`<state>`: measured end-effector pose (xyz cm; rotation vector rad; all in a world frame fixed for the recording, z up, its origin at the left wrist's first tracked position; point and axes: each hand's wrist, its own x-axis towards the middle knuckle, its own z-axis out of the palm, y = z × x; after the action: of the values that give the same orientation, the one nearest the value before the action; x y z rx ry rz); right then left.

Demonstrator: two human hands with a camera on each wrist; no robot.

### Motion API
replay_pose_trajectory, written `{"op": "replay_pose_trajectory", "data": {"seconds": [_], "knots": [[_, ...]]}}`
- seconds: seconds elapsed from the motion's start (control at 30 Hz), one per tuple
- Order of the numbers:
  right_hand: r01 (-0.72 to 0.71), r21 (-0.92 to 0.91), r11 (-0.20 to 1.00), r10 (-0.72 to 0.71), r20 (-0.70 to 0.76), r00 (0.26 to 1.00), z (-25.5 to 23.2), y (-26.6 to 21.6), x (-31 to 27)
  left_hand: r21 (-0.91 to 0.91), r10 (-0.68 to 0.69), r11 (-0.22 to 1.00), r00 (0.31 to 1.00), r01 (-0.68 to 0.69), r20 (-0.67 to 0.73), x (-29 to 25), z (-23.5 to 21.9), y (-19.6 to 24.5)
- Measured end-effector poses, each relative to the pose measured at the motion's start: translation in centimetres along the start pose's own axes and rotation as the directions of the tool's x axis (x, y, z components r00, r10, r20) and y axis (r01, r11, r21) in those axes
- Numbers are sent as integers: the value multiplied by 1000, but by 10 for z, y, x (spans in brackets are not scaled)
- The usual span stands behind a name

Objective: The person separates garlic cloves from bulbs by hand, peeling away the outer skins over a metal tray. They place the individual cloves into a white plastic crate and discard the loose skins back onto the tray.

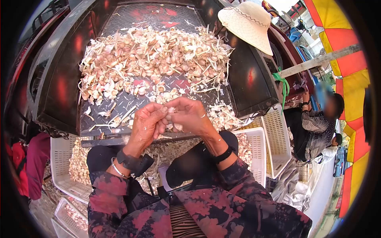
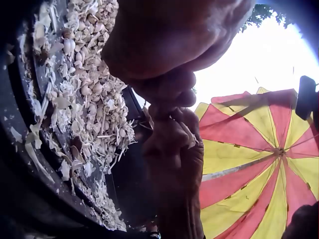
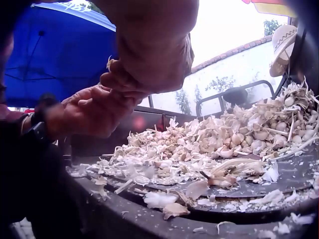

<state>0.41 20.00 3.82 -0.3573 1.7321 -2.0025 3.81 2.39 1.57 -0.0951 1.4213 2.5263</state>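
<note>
My left hand (image 1: 143,126) and right hand (image 1: 189,116) meet above the near edge of the metal cart bed. Between their fingertips they pinch a small pale garlic clove (image 1: 171,110), mostly covered by the fingers. Seen from the right wrist, the right hand (image 3: 154,50) is bent over the left hand (image 3: 94,112), fingertips together. The left wrist view has papery skin (image 2: 190,133) showing at the right hand's fingers (image 2: 172,144). Behind the hands, a wide heap of garlic cloves (image 1: 147,55) mixed with dry stalks and skins covers the bed.
White plastic crates of garlic stand to the left (image 1: 59,158) and right (image 1: 260,154), below the bed. Dark side walls (image 1: 63,79) flank the heap. A straw hat (image 1: 248,23) hangs on the right wall. Another person (image 1: 321,123) sits at the right, near a red-and-yellow umbrella (image 1: 353,87).
</note>
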Motion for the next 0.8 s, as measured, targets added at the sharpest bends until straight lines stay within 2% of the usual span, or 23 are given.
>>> {"op": "replay_pose_trajectory", "data": {"seconds": [0.03, 0.13, 0.17, 0.23, 0.3, 0.37, 0.43, 0.53, 0.63, 0.7, 0.73, 0.8], "knots": [[-6, 3, 1000, 6, -11, 1000, -1, 5, -2, 17, 13, 1000, 1000, -13, 22, -1, 1, 2], [13, 284, 959, 5, -61, 998, 4, 17, -5, 57, 41, 998, 999, -41, -12, -8, 12, 7], [11, 285, 959, 8, -63, 998, 5, 23, -4, 66, 55, 996, 998, -54, -25, -10, 14, 9], [14, 525, 851, 17, -53, 998, 7, 32, -2, 82, 66, 995, 998, -64, -22, -11, 15, 8], [1, 521, 854, 36, -60, 998, 5, 34, -4, 86, 45, 995, 999, -44, -2, -10, 11, 8], [-17, 593, 805, 41, -26, 999, 2, 33, -4, 47, 32, 998, 999, -32, -2, -10, 10, 9], [-22, 574, 819, 48, -30, 998, 4, 30, -5, 210, 80, 975, 995, -66, -58, -10, 11, 10], [-37, 534, 845, 67, -37, 997, 4, 27, -5, 236, 65, 970, 997, -51, -49, -11, 13, 13], [-47, 566, 823, 52, 8, 999, -3, 28, -6, 244, 38, 969, 999, -40, 11, -10, 3, 14], [-80, 640, 765, 74, 37, 997, -7, 28, -9, 244, 40, 969, 999, -39, 1, -8, -1, 15], [-77, 639, 765, 73, 33, 997, -8, 27, -11, 245, 40, 969, 999, -36, -12, -7, -2, 14], [-88, 501, 861, 101, 0, 995, -9, 21, -17, 289, 31, 957, 999, -35, 18, -7, -2, 12]]}}
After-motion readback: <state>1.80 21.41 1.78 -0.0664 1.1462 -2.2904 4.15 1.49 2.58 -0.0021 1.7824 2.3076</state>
